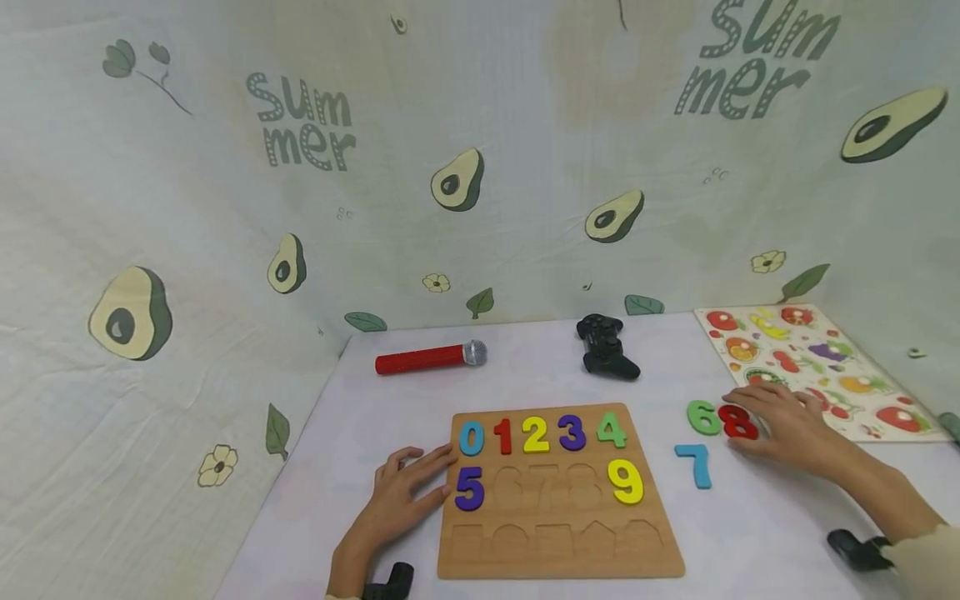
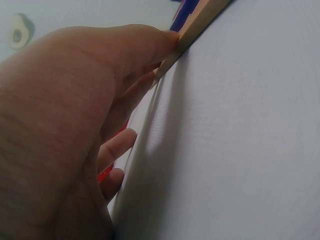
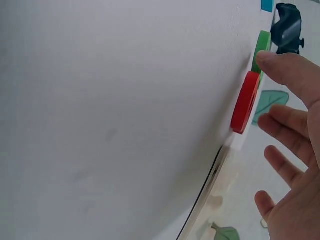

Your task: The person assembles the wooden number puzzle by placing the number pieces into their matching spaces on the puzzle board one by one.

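Observation:
A wooden number board [image 1: 555,533] lies on the table with a blue 0, red 1, yellow 2, purple 3, green 4, purple 5 [image 1: 469,489] and yellow 9 [image 1: 626,482] in it. At its left edge rests my left hand [image 1: 405,492], thumb and fingertips touching the wood. My right hand [image 1: 787,425] is spread around the red 8 [image 1: 739,422], the fingers loosely bent and not closed on it. Just left of the 8 lies a green 6 [image 1: 703,417], and below them a blue 7 [image 1: 695,465]. In the right wrist view the thumb overlaps the green 6 [image 3: 263,42].
Behind the board lie a red microphone [image 1: 427,359] and a black game controller [image 1: 603,346]. A fruit-patterned board [image 1: 817,367] lies at the back right, close to my right hand. A printed cloth [image 1: 525,108] hangs behind the table.

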### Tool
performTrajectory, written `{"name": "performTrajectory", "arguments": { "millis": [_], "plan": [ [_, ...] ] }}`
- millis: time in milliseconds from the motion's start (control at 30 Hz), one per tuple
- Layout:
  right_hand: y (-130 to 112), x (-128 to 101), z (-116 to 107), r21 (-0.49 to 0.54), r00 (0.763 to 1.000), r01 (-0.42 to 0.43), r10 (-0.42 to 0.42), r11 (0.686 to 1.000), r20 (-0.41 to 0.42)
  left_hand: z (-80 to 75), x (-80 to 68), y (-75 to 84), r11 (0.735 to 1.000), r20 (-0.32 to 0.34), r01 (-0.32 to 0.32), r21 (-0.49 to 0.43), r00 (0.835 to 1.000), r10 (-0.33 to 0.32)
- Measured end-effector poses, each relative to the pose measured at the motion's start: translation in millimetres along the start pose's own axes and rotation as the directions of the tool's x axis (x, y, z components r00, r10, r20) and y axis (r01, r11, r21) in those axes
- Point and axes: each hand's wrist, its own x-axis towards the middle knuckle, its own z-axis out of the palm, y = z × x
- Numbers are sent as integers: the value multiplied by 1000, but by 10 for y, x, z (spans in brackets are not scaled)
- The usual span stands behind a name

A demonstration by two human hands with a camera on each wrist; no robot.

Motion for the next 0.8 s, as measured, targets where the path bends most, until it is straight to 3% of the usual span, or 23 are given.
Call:
{"name": "performTrajectory", "arguments": {
  "millis": [433, 800],
  "plan": [
    [-39, 131, 69, 21, 999, 44, -43, 999, -32, 21, 23, -37, 1000, 3, -10, -4, 1000, 10],
    [-71, 203, 117, 76, 999, 21, -23, 997, 29, 13, 23, -50, 1000, 5, -13, -4, 1000, 13]
  ]
}}
